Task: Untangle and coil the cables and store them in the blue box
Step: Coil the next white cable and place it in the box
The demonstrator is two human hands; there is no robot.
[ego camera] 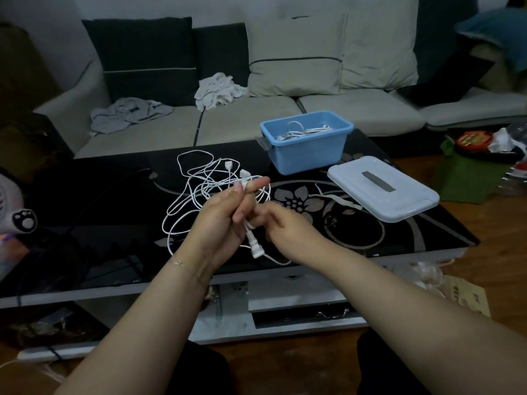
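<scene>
Left hand (219, 220), mid-frame, pinches a white cable (251, 238) near its plug; right hand (282, 226) just beside, fingers curled, touching the same cable, grip unclear. Tangle (205, 192) lies on the tabletop (114, 201) behind the hands. Box (306, 141), upper right of centre, holds some cables already. Cord likely light, limp, snag-prone; best held at the stiff plug end.

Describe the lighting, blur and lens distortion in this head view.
Head view: dim, bluish room light, no hard shadows; the glossy black table gives only faint reflections; the right hand is slightly motion-blurred, while the left hand and white cable look sharper; wide-angle bending curves the table edge and sofa.
</scene>
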